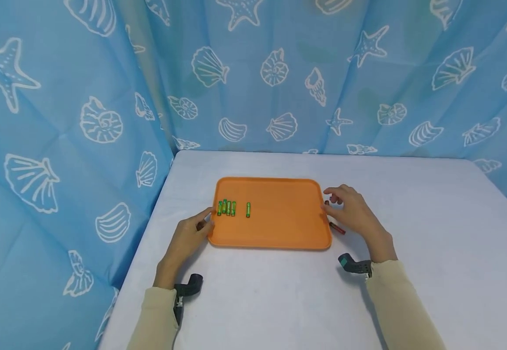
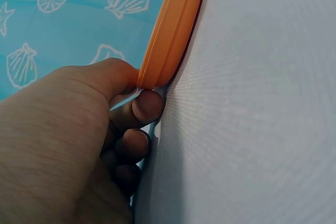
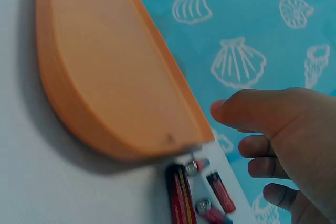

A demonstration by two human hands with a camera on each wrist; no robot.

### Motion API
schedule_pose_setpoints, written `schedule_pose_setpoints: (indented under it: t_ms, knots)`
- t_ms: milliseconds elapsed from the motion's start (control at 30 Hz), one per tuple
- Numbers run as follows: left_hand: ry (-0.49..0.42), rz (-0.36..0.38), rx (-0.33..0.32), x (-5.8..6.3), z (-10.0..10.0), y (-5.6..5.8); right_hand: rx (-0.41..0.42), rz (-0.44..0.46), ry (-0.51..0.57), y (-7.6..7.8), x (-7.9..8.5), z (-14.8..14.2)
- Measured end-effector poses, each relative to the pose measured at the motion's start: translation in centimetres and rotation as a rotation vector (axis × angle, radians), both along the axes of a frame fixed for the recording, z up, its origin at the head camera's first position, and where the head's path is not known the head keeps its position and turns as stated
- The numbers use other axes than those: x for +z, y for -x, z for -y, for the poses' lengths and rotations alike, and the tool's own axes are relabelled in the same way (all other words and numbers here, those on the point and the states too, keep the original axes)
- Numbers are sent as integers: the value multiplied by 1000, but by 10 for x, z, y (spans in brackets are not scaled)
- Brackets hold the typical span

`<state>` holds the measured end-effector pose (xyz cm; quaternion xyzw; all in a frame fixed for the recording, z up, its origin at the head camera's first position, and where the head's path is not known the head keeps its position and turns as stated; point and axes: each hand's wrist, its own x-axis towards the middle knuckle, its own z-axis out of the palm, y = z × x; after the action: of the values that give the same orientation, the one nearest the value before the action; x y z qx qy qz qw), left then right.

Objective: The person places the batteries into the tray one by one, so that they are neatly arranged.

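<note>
Pinching the left rim of the orange tray (image 1: 279,221) with the left hand (image 1: 185,238); grasping nothing with the right hand (image 1: 353,210), loosely bent at the tray's other end, near red batteries (image 3: 181,198) out on the bench (image 1: 270,291). Farther in, showing five green batteries (image 1: 229,208) already on the tray, four bunched left, one apart: seemingly part done, with the red ones left.

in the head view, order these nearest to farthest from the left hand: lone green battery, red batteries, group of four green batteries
From the left hand:
1. Group of four green batteries, at the left side of the orange tray
2. Lone green battery, right of that group
3. Red batteries, beyond the tray's right edge
</note>
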<state>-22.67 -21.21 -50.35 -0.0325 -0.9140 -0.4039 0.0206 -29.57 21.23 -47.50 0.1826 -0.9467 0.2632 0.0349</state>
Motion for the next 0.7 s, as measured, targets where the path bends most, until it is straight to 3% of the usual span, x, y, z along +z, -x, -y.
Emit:
schedule_pose_setpoints:
  t_ms: [700]
  knots:
    - [17,-14,-13,1,1,0,-36,157,-102,12,-19,-19]
